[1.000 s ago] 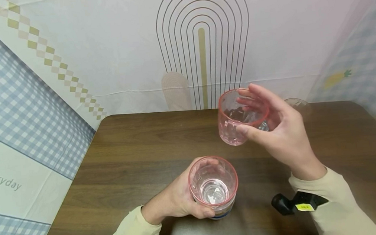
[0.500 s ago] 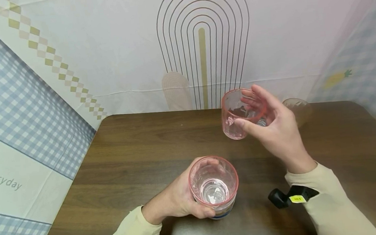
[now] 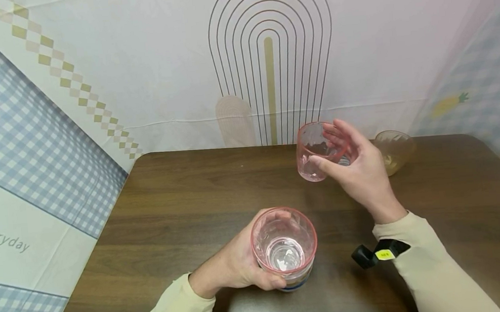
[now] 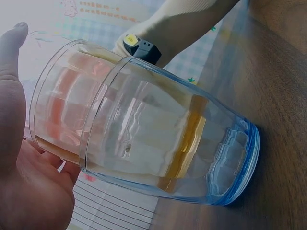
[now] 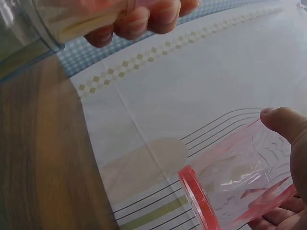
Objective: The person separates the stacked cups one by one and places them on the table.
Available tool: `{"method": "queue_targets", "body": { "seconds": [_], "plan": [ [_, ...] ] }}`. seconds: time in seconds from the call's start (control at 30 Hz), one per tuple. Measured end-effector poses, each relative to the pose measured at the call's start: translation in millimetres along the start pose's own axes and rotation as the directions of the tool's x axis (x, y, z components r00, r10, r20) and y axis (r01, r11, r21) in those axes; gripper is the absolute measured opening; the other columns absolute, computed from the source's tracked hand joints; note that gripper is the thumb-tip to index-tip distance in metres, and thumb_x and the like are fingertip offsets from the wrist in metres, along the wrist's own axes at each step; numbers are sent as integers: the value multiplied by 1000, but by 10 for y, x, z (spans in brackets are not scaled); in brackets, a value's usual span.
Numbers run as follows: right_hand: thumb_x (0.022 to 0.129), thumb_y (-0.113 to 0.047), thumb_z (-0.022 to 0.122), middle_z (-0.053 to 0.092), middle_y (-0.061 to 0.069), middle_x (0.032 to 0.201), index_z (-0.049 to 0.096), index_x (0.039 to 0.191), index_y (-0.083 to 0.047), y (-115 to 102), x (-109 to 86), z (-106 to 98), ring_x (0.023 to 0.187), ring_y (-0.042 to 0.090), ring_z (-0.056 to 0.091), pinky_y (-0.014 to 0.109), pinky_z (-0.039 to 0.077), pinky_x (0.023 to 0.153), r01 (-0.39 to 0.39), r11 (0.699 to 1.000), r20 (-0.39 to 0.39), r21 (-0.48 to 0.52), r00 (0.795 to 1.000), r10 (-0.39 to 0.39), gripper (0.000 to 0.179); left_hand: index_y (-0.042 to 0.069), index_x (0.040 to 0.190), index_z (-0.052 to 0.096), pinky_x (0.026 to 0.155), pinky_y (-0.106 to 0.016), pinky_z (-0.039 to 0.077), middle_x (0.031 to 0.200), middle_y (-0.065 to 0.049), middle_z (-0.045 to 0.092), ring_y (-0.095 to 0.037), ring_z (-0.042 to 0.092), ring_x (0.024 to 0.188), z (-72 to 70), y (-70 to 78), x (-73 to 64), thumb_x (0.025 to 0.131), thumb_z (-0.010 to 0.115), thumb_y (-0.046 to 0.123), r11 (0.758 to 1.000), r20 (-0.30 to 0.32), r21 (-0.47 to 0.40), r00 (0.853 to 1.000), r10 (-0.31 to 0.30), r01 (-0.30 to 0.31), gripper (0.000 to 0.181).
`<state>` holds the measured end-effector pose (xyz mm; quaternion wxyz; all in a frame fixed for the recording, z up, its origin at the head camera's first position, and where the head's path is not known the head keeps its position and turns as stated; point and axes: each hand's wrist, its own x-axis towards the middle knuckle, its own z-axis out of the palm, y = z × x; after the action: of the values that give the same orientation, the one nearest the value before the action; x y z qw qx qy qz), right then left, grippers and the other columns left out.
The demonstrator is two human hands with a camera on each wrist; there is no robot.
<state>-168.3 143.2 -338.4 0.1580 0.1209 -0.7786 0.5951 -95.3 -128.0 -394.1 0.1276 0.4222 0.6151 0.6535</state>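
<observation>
My left hand point(image 3: 239, 261) grips a stack of nested cups point(image 3: 285, 252) near the front middle of the table. Its top cup has a pink rim. From the side, in the left wrist view, the lowest is a blue-tinted cup point(image 4: 144, 129) with its base at the tabletop, and an amber band point(image 4: 184, 148) shows inside it. Toward the back, my right hand point(image 3: 363, 171) holds a pink see-through cup point(image 3: 310, 166) between thumb and fingers, mouth up and slightly tilted. That pink cup's thick base point(image 5: 199, 199) shows in the right wrist view.
An amber see-through cup point(image 3: 396, 155) stands at the back right, partly behind my right hand. The brown wooden table point(image 3: 181, 191) ends at a white patterned cloth point(image 3: 158, 75), with a blue checked part point(image 3: 14, 112) on the left.
My right hand and the pink cup have drawn back and lower, away from the stack, uncovering more of the amber cup. My left hand and the stack stay put.
</observation>
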Motion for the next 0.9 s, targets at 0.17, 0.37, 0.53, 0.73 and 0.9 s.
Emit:
{"method": "queue_targets", "body": {
  "seconds": [0.17,0.37,0.53,0.73,0.9],
  "plan": [
    [88,-5,88,60,15,157,43,161,-1,77,35,20,141,27,61,16,47,118,-17,1000,6,-24,1000,17,86,-11,148,37,123,-37,49,143,-40,50,-19,59,137,0,-1,-2,69,87,-11,1000,-3,-4,1000,1,-1,93],
    [89,-10,88,57,15,160,40,163,-1,180,56,45,147,34,56,39,44,127,-49,998,29,-49,998,51,89,-10,148,37,123,-37,49,143,-40,48,-20,59,137,4,-7,-8,68,87,-11,1000,-2,-9,1000,-3,2,94],
    [90,-12,88,55,15,162,38,163,0,269,79,70,148,34,55,47,43,128,-68,997,25,-47,997,70,90,-10,148,37,124,-38,49,143,-40,48,-21,59,137,1,-11,-4,68,87,-11,1000,6,-10,1000,4,-4,94],
    [90,-13,88,53,17,164,36,164,1,375,108,119,152,33,51,47,41,129,-102,994,21,-41,994,103,91,-10,148,36,124,-38,48,143,-40,48,-21,58,138,-7,-13,-1,69,87,-11,1000,10,-7,1000,12,-12,94],
    [91,-13,88,51,18,165,34,165,2,459,119,170,154,34,48,48,37,131,-127,992,19,-26,992,128,93,-10,148,36,124,-39,49,143,-40,48,-20,58,138,-8,-17,1,69,86,-11,1000,12,-5,1000,19,-19,94]
  ]
}}
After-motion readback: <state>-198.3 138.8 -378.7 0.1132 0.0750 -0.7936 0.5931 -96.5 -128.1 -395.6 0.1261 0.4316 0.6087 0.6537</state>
